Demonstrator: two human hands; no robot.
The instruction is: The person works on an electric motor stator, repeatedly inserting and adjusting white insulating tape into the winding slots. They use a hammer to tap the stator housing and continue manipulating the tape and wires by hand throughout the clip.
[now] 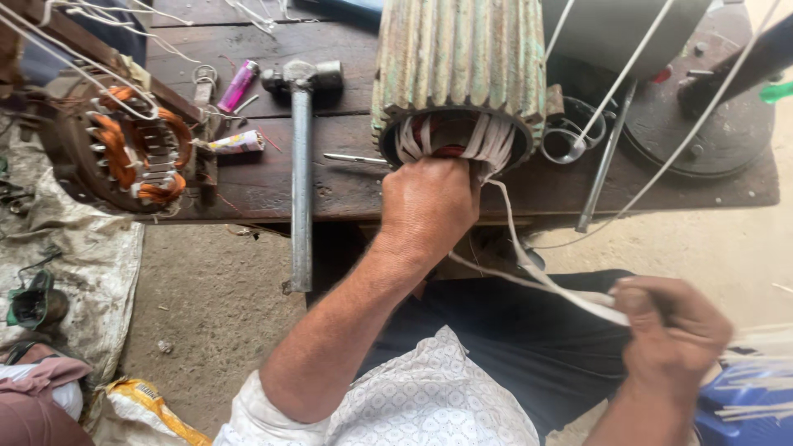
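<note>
Desk (248, 177) of dark, worn planks runs across the upper frame; its front edge sits just above the person's lap, with bare concrete floor (215, 306) open below and to the left. Ribbed green motor housing (458, 66) lies on its side at the front edge, open mouth facing the person, slightly overhanging. Room to its left is narrow: a hammer (302, 165) lies close by, head on the desk, long metal handle hanging past the edge. Right of the housing, a thin metal rod (603, 165) slants over the edge beside a dark round plate (702, 124).

Left hand (428, 206) pressed against the mouth of the housing, fingers curled inward and hidden among the white insulation strips (487, 140); cannot tell whether they grip anything. Strips fan around the bore, reddish copper showing between them. One white strip (529, 264) trails from the mouth down over the lap to the right hand (669, 334), whose fingers are closed, pinching it near its end.

Far left, a wound stator (132, 149) with orange copper coils rests at the desk end. A pink lighter (238, 85) and small wrapped tube (235, 144) lie between it and the hammer.
</note>
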